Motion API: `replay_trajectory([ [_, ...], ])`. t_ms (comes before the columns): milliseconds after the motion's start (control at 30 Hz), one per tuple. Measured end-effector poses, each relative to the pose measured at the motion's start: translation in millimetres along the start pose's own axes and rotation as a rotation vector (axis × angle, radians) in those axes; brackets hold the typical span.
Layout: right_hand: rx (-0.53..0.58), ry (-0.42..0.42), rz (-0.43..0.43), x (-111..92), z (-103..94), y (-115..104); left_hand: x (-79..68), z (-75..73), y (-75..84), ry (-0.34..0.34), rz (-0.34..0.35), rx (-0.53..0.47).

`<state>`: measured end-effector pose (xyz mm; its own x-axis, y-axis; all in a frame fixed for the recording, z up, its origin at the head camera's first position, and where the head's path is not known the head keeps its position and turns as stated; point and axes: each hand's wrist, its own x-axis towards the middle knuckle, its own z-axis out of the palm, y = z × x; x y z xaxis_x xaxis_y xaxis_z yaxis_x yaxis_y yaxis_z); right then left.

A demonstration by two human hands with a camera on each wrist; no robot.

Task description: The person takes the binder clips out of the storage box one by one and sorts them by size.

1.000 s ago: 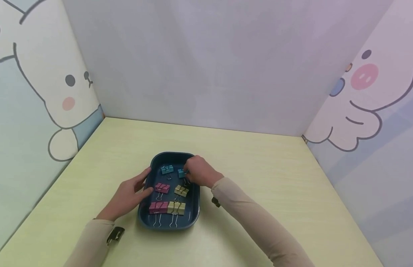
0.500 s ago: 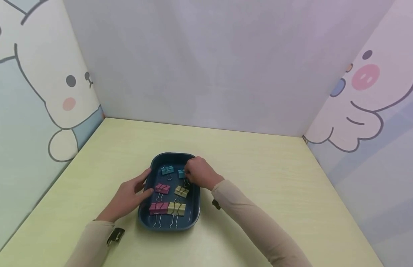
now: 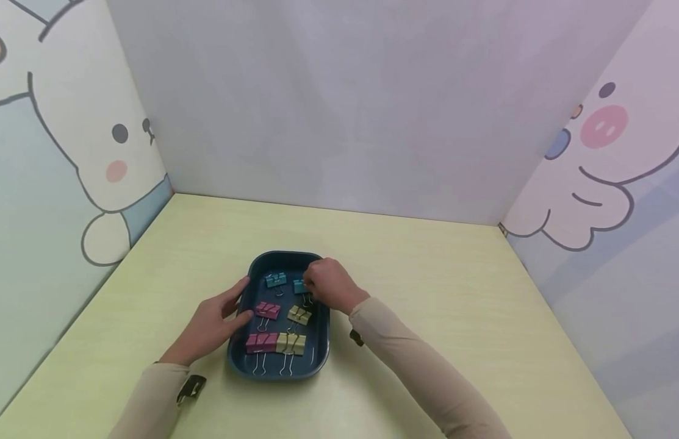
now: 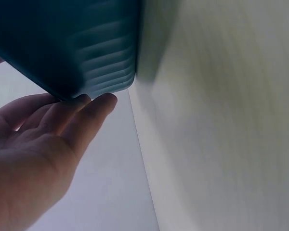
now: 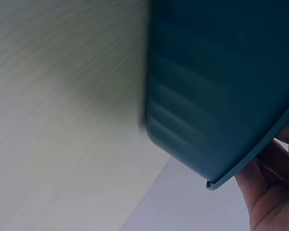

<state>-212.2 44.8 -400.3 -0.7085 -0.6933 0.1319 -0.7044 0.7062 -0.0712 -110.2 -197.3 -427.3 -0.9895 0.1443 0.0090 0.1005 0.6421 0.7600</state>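
A dark blue tray (image 3: pixel 277 370) holds several binder clips. My left hand (image 3: pixel 207 323) grips its left side, thumb at the rim; in the left wrist view the fingers (image 4: pixel 89 120) lie along the outer wall. Over the far right rim, my right hand (image 3: pixel 330 283) has curled fingers and pinches a teal binder clip (image 3: pixel 299 286), which the fingers partly cover. Another teal binder clip (image 3: pixel 276 280) lies to its left. Nearer are a pink binder clip (image 3: pixel 268 310) and a yellow binder clip (image 3: pixel 299 314). Larger pink (image 3: pixel 261 342) and yellow clips (image 3: pixel 291 343) sit side by side in front.
The tray stands on a pale yellow tabletop (image 3: pixel 427 292). A grey-white back panel (image 3: pixel 344 110) rises behind it. Side panels with cartoon animals, a left one (image 3: pixel 48 244) and a right one (image 3: pixel 635 256), flank the table.
The head view shifts very slightly. Both hands, the tray and the binder clips keep practically the same places.
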Motion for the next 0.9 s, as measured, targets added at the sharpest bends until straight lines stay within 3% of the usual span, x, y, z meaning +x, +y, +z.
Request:
replay_trajectory([
  [133,0.036,0.034,0.006,-1.5,0.8,1.4,-0.3,0.5,-0.2,-0.003,-0.007,-0.006],
  [367,0.233,0.066,0.072,-3.9,2.5,3.7,-0.7,1.1,-2.4,0.002,0.009,0.000],
  [567,0.331,0.106,0.111,-4.3,3.9,7.3,-0.2,1.7,-2.3,-0.003,0.001,0.007],
  [900,0.371,0.124,0.140,-2.3,4.1,9.1,-1.2,1.3,-4.6,0.008,0.018,0.003],
])
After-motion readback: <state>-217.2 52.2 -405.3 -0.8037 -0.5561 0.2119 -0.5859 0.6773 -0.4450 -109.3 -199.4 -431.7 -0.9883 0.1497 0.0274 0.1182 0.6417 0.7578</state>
